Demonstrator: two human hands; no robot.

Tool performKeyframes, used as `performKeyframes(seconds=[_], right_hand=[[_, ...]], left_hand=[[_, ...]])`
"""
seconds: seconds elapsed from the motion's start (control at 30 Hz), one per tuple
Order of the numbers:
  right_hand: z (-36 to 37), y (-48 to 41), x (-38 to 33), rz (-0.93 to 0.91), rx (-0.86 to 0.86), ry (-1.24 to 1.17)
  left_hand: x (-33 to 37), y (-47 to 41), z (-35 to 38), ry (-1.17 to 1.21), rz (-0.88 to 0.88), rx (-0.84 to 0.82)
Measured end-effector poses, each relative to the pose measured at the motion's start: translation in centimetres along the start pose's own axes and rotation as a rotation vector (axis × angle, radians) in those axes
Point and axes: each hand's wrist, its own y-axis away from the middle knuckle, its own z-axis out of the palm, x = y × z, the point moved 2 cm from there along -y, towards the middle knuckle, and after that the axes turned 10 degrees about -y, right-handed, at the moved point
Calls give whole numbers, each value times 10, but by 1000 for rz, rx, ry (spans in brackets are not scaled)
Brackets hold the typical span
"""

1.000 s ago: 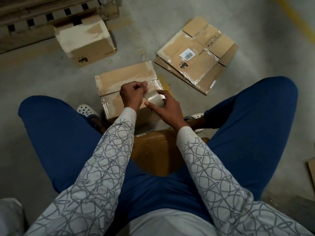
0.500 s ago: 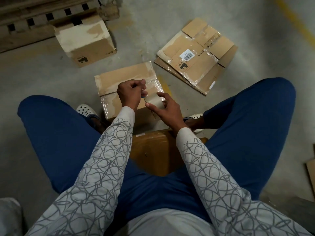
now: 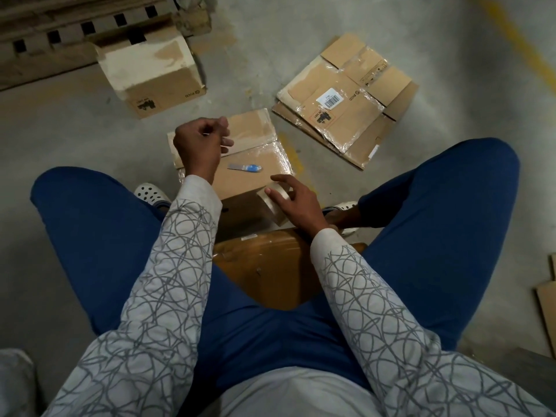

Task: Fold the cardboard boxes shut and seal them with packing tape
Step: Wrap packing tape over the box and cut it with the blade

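A closed cardboard box with clear tape on its top stands on the floor between my feet. A small blue-handled cutter lies on its top. My right hand grips a roll of clear packing tape at the box's near right edge. My left hand hovers over the box's far left part, fingers curled, pinching what looks like the tape's free end. The clear strip between the two hands is hard to make out.
A second small box stands at the back left in front of a wooden pallet. Flattened boxes lie at the back right. I sit on a brown seat. Cardboard pieces lie at the right edge.
My hands were together at the roll; now the left has moved up and left while the right has dropped with the roll to the box's near edge. The cutter is uncovered.
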Motion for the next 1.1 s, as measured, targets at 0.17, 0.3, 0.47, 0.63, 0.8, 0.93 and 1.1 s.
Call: performKeyframes(seconds=[0.17,0.3,0.47,0.63,0.8,0.93,1.1], right_hand=[[-4,1,-1,-21,-29,-5],[-3,0,3,-18,-40,-4],[-4,-2,3,-13,-14,19],[-3,-3,2,-38,-11,48],[-4,-2,0,-48,26,71],[-10,-3,1,-42,86,101],[-26,-5,8,-6,150,146]], left_hand=[[-8,-6,-4,42,-85,-41],[-13,-8,-4,83,-152,-102],[-12,-7,-4,78,-141,-133],[-13,-7,-6,61,-112,-80],[-16,-5,-2,36,-90,-32],[-20,-6,8,1,-89,6],[-19,-11,29,-134,-1,-23]])
